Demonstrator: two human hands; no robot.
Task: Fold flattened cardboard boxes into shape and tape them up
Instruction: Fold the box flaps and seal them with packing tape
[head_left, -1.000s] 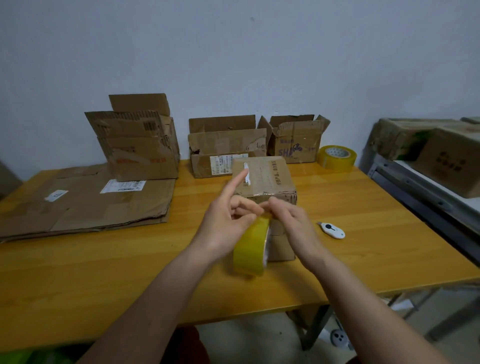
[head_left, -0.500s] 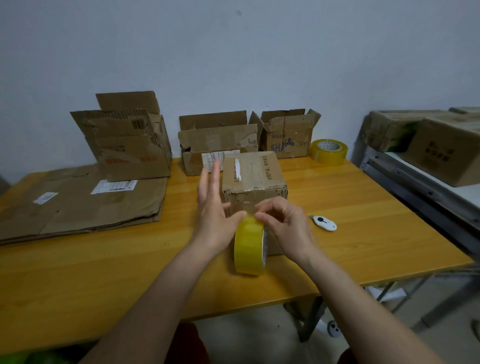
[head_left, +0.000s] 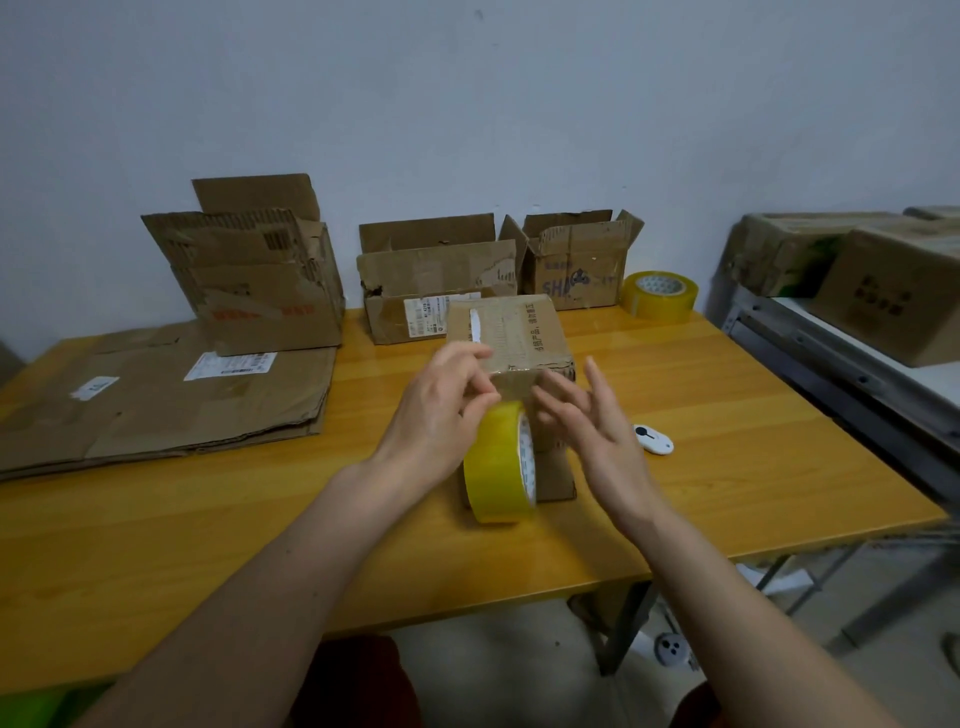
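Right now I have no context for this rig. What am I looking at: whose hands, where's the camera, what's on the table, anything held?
No machine here: a person works bare-handed, filmed by one wide-angle camera worn on their head, looking forward and down.

On the wooden table a closed small box stands in front of them, with a yellow tape roll on edge against its near side. The left hand has its fingertips at the top of the roll; whether it pinches the tape end is unclear. The right hand is open, holding nothing.

Also there: flattened cardboard, three open boxes at the wall, a spare tape roll, a small white cutter.
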